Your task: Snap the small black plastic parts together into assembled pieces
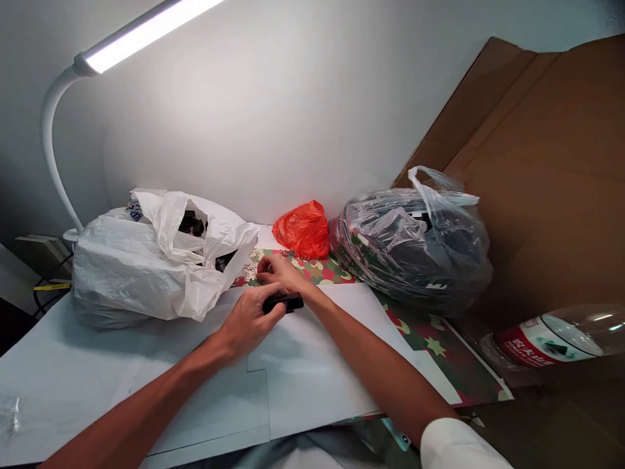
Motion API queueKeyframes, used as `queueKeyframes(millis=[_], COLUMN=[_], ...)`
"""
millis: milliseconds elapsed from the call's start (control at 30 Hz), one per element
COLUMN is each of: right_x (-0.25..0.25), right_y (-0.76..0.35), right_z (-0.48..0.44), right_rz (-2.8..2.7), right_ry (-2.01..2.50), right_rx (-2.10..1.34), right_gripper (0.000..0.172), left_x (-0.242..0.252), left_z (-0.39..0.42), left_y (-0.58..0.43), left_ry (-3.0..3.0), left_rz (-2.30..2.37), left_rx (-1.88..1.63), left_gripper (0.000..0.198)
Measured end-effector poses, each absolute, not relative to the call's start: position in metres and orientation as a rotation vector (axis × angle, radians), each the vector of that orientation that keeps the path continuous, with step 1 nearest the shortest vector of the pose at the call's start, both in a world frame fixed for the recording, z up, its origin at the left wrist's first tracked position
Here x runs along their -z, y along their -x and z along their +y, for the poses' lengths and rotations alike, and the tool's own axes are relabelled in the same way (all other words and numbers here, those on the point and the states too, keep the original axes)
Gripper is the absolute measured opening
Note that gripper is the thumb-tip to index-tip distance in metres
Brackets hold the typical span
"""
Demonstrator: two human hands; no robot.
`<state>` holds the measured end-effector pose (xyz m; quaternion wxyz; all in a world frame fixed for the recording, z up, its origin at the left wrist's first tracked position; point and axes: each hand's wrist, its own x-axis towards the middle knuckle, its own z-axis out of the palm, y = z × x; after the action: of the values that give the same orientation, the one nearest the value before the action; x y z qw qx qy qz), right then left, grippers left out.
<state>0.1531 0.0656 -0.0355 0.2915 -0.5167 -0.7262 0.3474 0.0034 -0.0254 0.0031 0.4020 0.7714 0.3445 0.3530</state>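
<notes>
My left hand (254,317) is closed around a small black object (283,303) above the white sheets (312,365). Just beyond it, my right hand (279,272) reaches over the camouflage-patterned cover, its fingers bent down at a scatter of small shiny pieces (250,267). Its fingertips are pressed close together; whatever they pinch is too small to make out. My right forearm passes behind the black object.
A white plastic bag (141,273) with dark pieces inside lies at the left, under a lit lamp (151,32). A red bag (303,229) and a full clear bag (415,247) stand at the back. Cardboard (547,176) and a large bottle (551,342) are at the right.
</notes>
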Motion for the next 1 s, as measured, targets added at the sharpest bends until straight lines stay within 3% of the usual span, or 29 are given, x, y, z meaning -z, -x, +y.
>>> queueKeyframes(millis=[233, 500, 733, 1000], right_x=[0.023, 0.016, 0.014, 0.023], right_y=[-0.180, -0.208, -0.211, -0.203], right_z=[0.049, 0.019, 0.000, 0.002], right_rz=[-1.811, -1.851, -1.577, -1.345], right_ry=[1.257, 1.368, 0.919, 0.798], right_rx=[-0.998, -0.584, -1.218, -1.293], right_gripper=[0.005, 0.007, 0.032, 0.047], left_x=[-0.007, -0.002, -0.004, -0.004], left_z=[-0.017, -0.009, -0.006, 0.001], left_y=[-0.005, -0.006, -0.006, -0.003], left_ry=[-1.783, -1.609, -1.601, -1.658], left_rz=[0.938, 1.046, 1.057, 1.140], left_rx=[-1.024, -1.003, -1.060, -1.064], left_gripper=[0.017, 0.016, 0.022, 0.026])
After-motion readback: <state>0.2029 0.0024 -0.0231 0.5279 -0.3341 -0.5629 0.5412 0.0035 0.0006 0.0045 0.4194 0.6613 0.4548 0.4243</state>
